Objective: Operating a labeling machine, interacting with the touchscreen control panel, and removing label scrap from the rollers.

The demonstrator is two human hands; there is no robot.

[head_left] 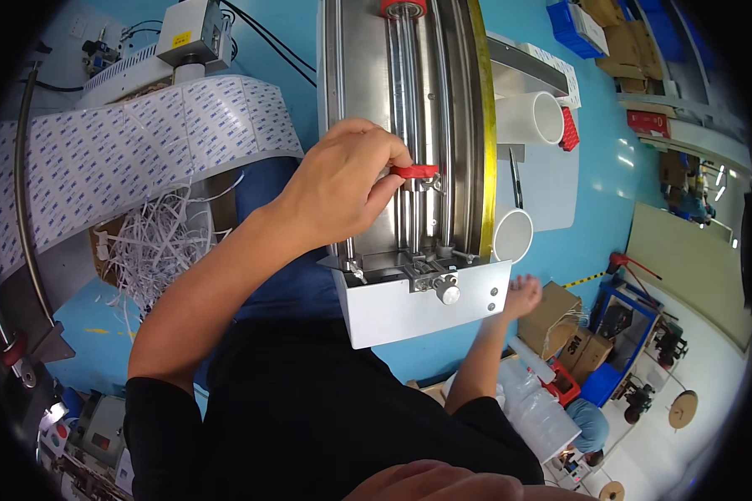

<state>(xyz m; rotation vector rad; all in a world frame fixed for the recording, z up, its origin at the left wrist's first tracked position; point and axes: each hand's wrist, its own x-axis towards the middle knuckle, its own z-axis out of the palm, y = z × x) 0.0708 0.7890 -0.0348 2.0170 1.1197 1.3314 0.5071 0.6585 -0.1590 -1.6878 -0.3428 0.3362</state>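
A steel and white bench machine stands on a light blue table in front of me. My left hand reaches up over its steel bed, thumb and fingers closed on a small red handle that sits on a pair of shiny rails. A second red part caps the rails at the far end. My right hand is lower down, beside the right corner of the white housing, fingers apart and holding nothing. A round metal knob sticks out of the housing front.
A wide web of white printed labels curves across the left, with a heap of white paper strips below it. Two white tube cores lie right of the machine. Cardboard boxes and blue crates stand around.
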